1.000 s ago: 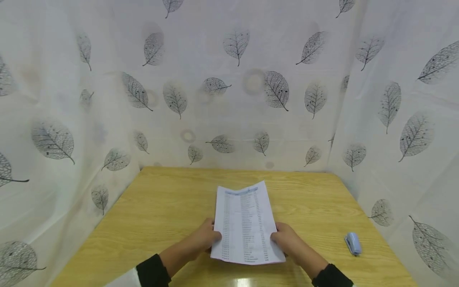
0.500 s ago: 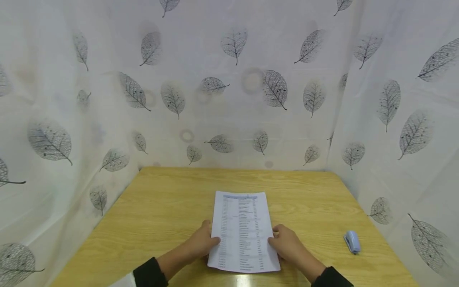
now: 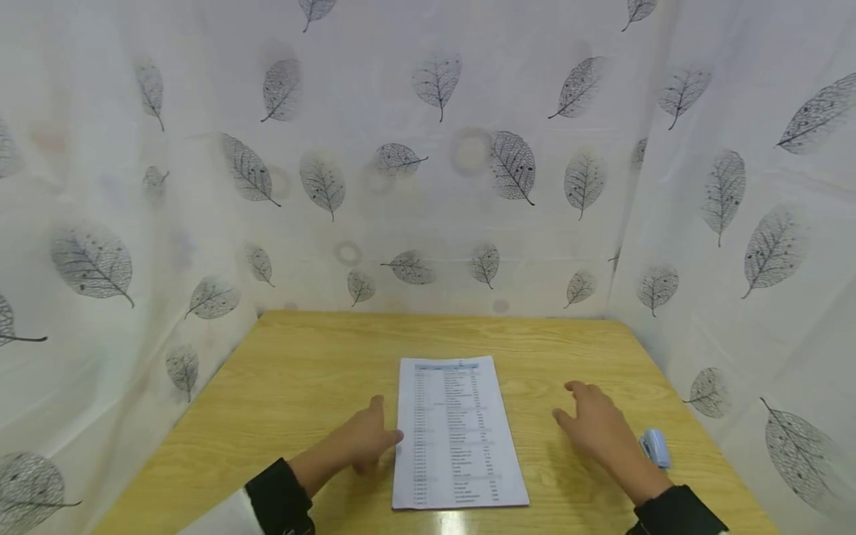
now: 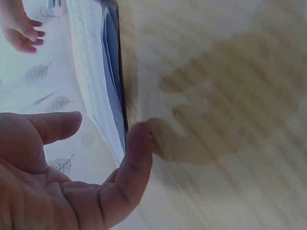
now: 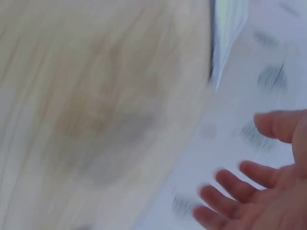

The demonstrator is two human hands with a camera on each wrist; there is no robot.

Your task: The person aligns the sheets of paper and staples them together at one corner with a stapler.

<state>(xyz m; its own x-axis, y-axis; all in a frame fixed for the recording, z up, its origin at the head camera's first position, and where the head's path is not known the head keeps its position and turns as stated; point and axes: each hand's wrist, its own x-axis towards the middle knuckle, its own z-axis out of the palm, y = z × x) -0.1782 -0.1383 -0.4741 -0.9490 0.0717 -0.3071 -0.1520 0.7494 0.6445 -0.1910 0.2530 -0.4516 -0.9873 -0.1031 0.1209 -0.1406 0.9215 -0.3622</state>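
Note:
A stack of printed paper sheets (image 3: 458, 438) lies on the wooden table in front of me, its top page filled with columns of small text. My left hand (image 3: 366, 440) is at the stack's left edge, thumb beside the paper, fingers loosely bent and gripping nothing. In the left wrist view, several layers of sheets (image 4: 93, 67) show at the stack's side, just past the fingers. My right hand (image 3: 595, 427) hovers apart from the paper, between it and a small light-blue stapler (image 3: 657, 449). Its fingers are spread, as the right wrist view confirms, and hold nothing.
The yellow wood-grain table (image 3: 321, 357) is enclosed at the back and both sides by a white curtain (image 3: 428, 208) with a grey leaf print. The stapler sits near the table's right edge, partly behind my right forearm.
Both hands held the tilted paper stack and lowered it flat onto the table. They have since let go; the right hand has moved rightward toward the stapler, the left slightly leftward.

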